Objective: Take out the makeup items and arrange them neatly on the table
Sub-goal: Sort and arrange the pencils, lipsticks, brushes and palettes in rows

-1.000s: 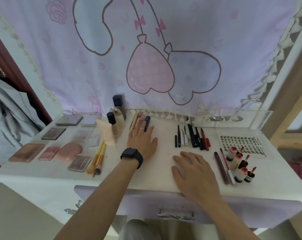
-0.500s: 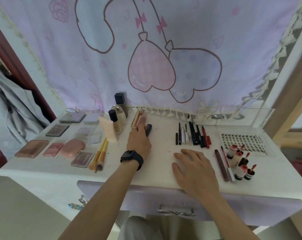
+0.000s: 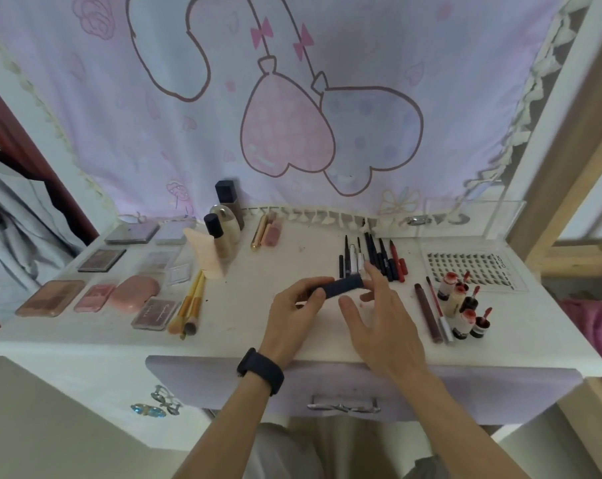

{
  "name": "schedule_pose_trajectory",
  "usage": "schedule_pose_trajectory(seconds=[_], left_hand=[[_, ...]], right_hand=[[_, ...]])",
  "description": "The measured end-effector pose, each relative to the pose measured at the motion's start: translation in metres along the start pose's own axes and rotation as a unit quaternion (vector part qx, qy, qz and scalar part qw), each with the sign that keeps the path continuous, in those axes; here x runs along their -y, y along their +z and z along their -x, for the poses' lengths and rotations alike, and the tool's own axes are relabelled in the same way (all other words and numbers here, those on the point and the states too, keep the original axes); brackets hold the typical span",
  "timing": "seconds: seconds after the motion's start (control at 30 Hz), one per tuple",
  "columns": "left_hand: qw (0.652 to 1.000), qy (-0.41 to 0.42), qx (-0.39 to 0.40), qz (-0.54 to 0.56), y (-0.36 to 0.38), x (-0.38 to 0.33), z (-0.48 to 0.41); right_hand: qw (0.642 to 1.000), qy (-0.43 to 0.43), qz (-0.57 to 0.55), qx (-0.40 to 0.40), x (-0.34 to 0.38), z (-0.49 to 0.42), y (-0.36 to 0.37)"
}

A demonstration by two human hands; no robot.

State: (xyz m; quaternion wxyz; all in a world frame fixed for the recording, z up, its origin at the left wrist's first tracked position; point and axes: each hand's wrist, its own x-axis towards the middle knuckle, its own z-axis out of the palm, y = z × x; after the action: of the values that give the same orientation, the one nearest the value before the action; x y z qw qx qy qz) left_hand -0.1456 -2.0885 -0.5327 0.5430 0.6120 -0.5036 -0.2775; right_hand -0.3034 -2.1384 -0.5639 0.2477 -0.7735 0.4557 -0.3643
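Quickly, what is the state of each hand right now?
Left hand: holds the dark blue tube.
Right hand: open, fingers straight, at the tube's far end.

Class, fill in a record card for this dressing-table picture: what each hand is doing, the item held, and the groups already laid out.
Left hand: grips the left end of the tube
Right hand: straight fingers touch the tube's right end
Tube: dark blue, roughly level, held above the table
Table, left: palettes in rows, brushes beside them
Table, back: bottles
Table, right: pencils side by side, lip tints, lash tray
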Motion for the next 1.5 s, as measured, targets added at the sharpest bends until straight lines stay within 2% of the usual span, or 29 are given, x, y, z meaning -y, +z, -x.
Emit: schedule_pose_trajectory(seconds=[0.17, 0.3, 0.4, 0.6, 0.73, 0.87, 1.0, 1.13, 1.5], left_hand=[[0.999, -0.002, 0.003, -0.052, 0.008, 0.006, 0.004], [0.999, -0.008, -0.019, -0.05, 0.012, 0.007, 0.005], [0.999, 0.002, 0.003, -0.043, 0.01, 0.006, 0.006], [0.996, -0.009, 0.084, 0.026, -0.004, 0.011, -0.001], [0.989, -0.03, 0.064, 0.127, -0.015, 0.013, -0.006], [0.985, -0.029, 0.07, 0.158, -0.021, 0.016, -0.007], [0.967, -0.067, 0.036, 0.243, -0.024, 0.016, -0.009], [0.948, -0.107, 0.011, 0.3, -0.028, 0.017, -0.011], [0.973, -0.127, 0.008, 0.19, -0.02, 0.009, -0.013]], right_hand=[[0.997, -0.07, 0.01, 0.011, -0.003, 0.003, 0.0], [0.997, -0.069, -0.014, 0.011, -0.006, 0.006, 0.001], [0.996, -0.069, -0.049, -0.002, -0.008, 0.005, 0.0], [0.994, -0.075, -0.083, 0.015, -0.007, 0.004, -0.002], [0.988, -0.08, -0.128, -0.021, -0.006, 0.003, -0.007], [0.989, -0.073, -0.132, -0.01, -0.003, 0.005, -0.007], [0.983, -0.058, -0.166, -0.053, -0.005, 0.005, -0.008], [0.983, -0.047, -0.172, -0.052, -0.006, 0.004, -0.006], [0.993, -0.018, -0.111, -0.022, 0.003, 0.005, -0.006]])
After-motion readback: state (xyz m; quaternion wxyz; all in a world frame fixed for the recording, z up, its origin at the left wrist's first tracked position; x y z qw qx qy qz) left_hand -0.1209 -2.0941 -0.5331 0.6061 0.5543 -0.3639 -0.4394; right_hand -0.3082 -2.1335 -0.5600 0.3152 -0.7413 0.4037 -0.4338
